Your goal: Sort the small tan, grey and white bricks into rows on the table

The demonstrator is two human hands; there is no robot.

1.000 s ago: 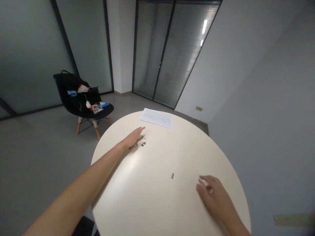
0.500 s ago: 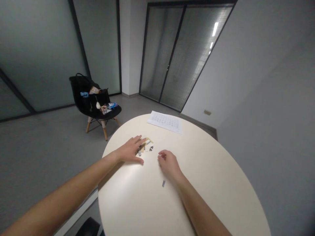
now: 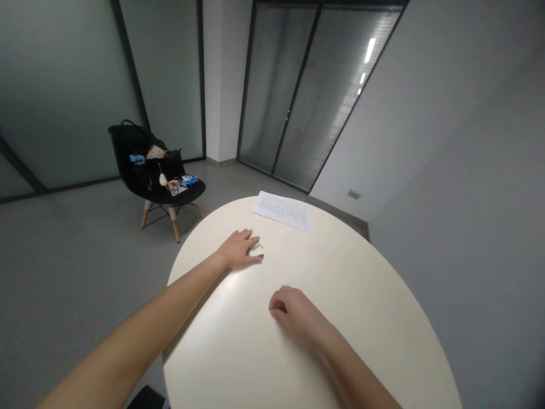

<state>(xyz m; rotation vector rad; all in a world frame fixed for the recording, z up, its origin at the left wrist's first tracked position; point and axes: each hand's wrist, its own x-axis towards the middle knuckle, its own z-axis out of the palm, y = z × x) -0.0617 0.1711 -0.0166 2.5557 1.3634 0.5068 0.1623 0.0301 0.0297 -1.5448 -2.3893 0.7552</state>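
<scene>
My left hand [image 3: 239,249] lies spread over a small pile of pieces near the table's far left edge, covering most of them. Between its thumb and forefinger a yellow piece [image 3: 261,245] and a dark piece [image 3: 261,256] show. Nearer to me and to the right, my right hand [image 3: 292,308] is closed low over the table, thumb and forefinger together. What it pinches, if anything, is hidden by the fingers.
A printed white sheet [image 3: 283,211] lies at the far edge of the round cream table [image 3: 366,307]. Beyond the table's left side stands a black chair [image 3: 128,149] with a bag and small items on it.
My left hand has slid over the pile, covering more pieces. My right hand has come nearer to me, to where a small grey piece lay; that piece no longer shows.
</scene>
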